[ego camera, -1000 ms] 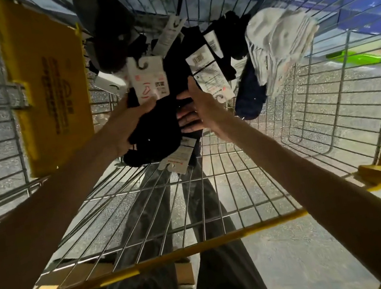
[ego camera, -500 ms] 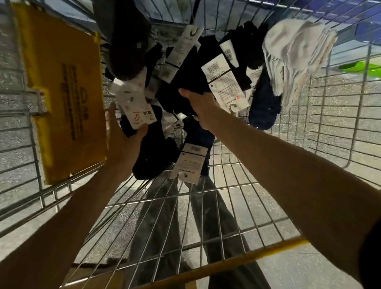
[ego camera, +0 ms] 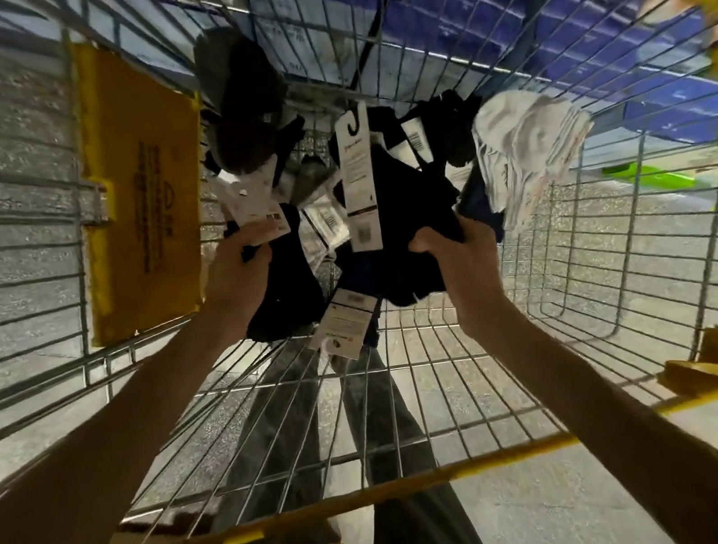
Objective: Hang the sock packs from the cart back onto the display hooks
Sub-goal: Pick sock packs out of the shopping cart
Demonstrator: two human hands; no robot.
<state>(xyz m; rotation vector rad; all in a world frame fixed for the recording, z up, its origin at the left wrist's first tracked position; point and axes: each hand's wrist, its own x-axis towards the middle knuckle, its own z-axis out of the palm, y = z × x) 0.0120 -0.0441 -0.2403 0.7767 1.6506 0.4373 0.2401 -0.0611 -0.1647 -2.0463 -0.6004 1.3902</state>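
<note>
Sock packs (ego camera: pixel 394 237) are clamped in the left grip (ego camera: pixel 235 277) and right grip (ego camera: pixel 459 257); hanger tags (ego camera: pixel 358 177) may be snagged on the cart (ego camera: pixel 385 497) wires.

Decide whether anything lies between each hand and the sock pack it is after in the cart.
Nothing visible does. The right hand grips a dark sock pack, and the left hand grips a second dark pack. The display hooks are out of view.
</note>
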